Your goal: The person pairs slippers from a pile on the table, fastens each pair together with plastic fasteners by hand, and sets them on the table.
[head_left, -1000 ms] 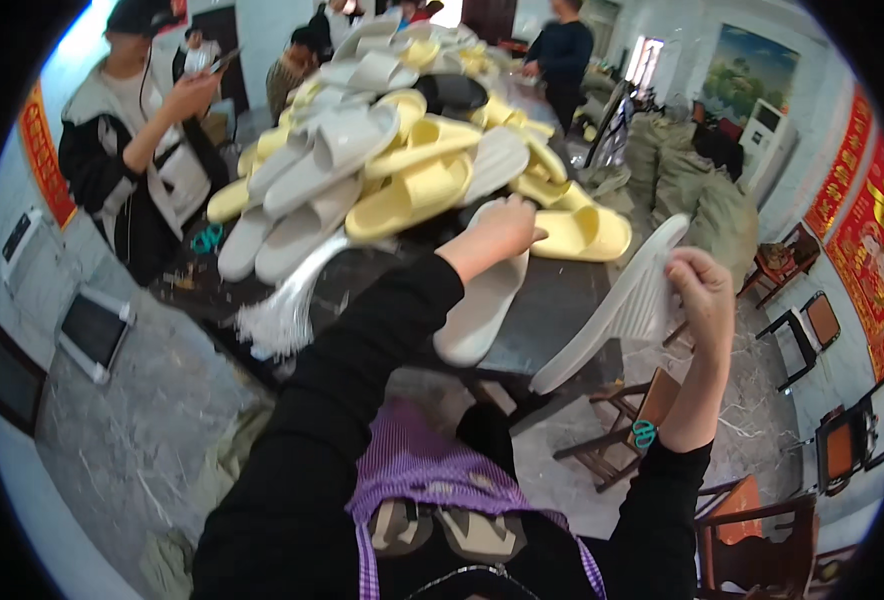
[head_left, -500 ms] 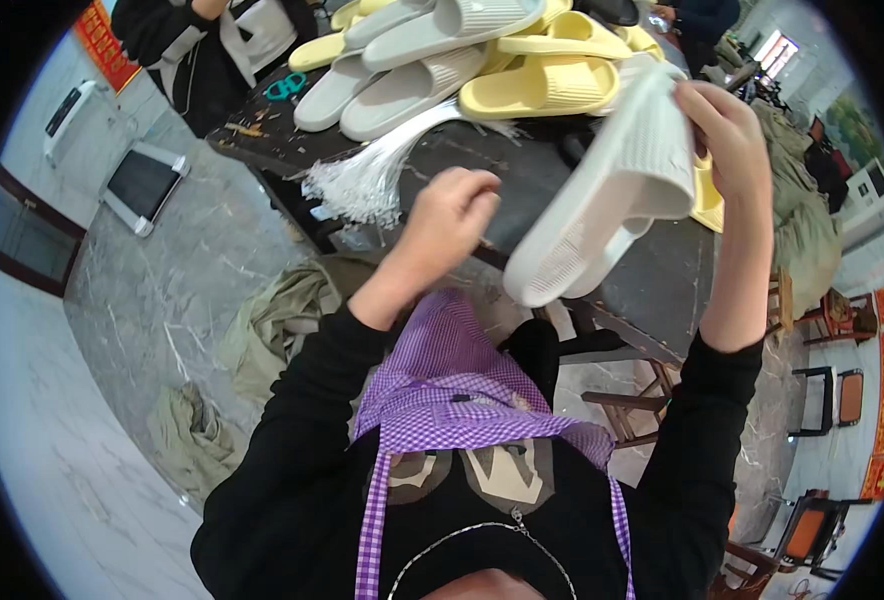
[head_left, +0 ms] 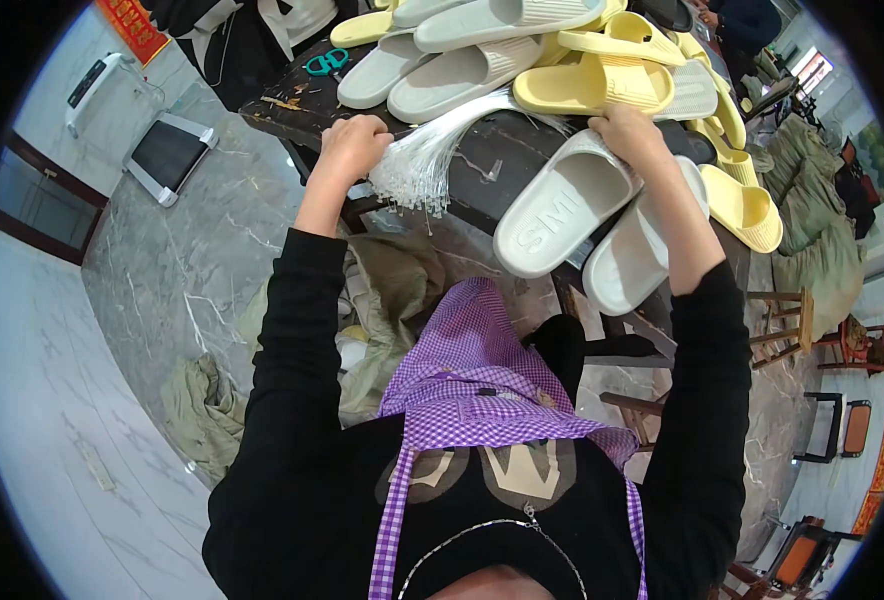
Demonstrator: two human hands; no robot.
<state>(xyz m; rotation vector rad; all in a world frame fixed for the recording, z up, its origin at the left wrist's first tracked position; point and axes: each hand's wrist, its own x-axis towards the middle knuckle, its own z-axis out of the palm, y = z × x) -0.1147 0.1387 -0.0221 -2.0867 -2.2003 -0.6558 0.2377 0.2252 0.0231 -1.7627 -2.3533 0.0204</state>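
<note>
My right hand [head_left: 630, 137] grips the strap end of a light grey slipper [head_left: 552, 222], which lies sole down at the table's near edge, its heel toward me. A second grey slipper [head_left: 630, 262] lies beside it, partly behind my right forearm. My left hand [head_left: 355, 148] is closed, fingers curled, at the left edge of a bundle of thin clear plastic strands [head_left: 417, 170]. Whatever its fingertips hold is too small to make out. The bundle spreads over the near left edge of the dark table [head_left: 280, 116].
Grey slippers [head_left: 462, 82] and yellow slippers [head_left: 594, 88] are piled at the back of the table. Teal-handled scissors [head_left: 326, 62] lie at its left. Another yellow slipper [head_left: 747, 210] is at the right. Greenish cloth [head_left: 387, 290] lies below the edge. Other people are across the table.
My right hand has lowered the grey slippers from the air onto the table edge, and they now lie apart. My left hand has moved left and forward to the strand bundle.
</note>
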